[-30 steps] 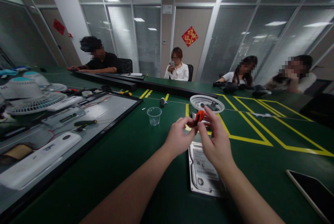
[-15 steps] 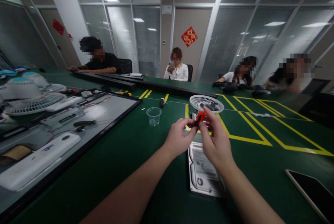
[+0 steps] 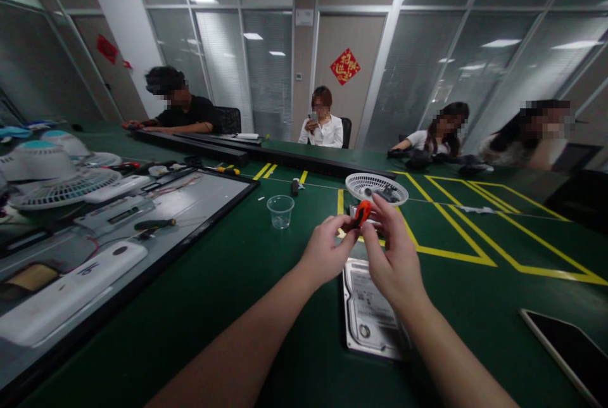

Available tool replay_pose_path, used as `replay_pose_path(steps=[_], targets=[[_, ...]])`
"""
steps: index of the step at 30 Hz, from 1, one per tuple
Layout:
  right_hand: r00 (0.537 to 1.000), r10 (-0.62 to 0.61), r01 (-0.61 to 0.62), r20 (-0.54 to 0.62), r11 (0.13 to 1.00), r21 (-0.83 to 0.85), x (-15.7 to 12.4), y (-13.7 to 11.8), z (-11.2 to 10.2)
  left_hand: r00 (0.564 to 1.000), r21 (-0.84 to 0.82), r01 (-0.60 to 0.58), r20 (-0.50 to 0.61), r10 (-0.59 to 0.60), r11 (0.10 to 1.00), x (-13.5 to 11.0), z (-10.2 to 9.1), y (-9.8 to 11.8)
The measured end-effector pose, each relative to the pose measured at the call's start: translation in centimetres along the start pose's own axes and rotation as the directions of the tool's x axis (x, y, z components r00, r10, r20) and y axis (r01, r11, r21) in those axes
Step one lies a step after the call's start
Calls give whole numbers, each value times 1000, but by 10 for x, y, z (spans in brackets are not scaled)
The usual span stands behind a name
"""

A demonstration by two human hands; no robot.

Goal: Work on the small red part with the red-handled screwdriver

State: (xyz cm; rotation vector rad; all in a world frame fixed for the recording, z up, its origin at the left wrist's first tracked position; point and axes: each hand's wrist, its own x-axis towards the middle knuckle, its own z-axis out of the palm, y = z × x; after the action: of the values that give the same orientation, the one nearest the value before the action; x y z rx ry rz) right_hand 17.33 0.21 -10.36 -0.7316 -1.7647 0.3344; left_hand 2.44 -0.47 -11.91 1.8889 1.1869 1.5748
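Green table (image 3: 266, 281) filled most of the view, with yellow tape lines (image 3: 456, 256) marked on its right half. An opened framed panel (image 3: 209, 196) lay flat on the left, with white fans (image 3: 57, 183) just past its far-left edge. Four people sat along the far side, well apart from the hands. A dark tablet (image 3: 570, 348) lay at the near right edge. A hard drive (image 3: 368, 316) lay flat, label up, under and just behind the right wrist. A white fan grille (image 3: 380, 183) sat beyond the hands, and a clear cup (image 3: 280, 210) stood upright to its left. Left hand (image 3: 327, 253) and right hand (image 3: 394, 259) were both raised over the table, between drive and grille. Each was pinched closed, fingertips on the same orange-and-black tool (image 3: 361, 213): left on the black end, right on the orange end. The tool was off the table, held tilted between the two hands and above the drive's far edge. It was too small to tell the tool's tip.
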Motion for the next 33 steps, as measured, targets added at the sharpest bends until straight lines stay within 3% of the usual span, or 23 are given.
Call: replay_pose_path(steps=[10,17,23,33], targets=[[998,-63,62,-5,996,-67,3,-3,-3,999,10,-24,-45,24,1000,-1,-1,6],[1000,-4,4,27,1000,-21,1,0,-2,1000,5,-9,11,9,1000,-1,-1,4],[999,-47,49,23,996,-76,3,-2,-3,999,17,-30,-37,30,999,-2,-1,6],[999,-31,33,30,998,-55,1,0,-2,1000,9,-8,-5,8,1000,-1,-1,4]])
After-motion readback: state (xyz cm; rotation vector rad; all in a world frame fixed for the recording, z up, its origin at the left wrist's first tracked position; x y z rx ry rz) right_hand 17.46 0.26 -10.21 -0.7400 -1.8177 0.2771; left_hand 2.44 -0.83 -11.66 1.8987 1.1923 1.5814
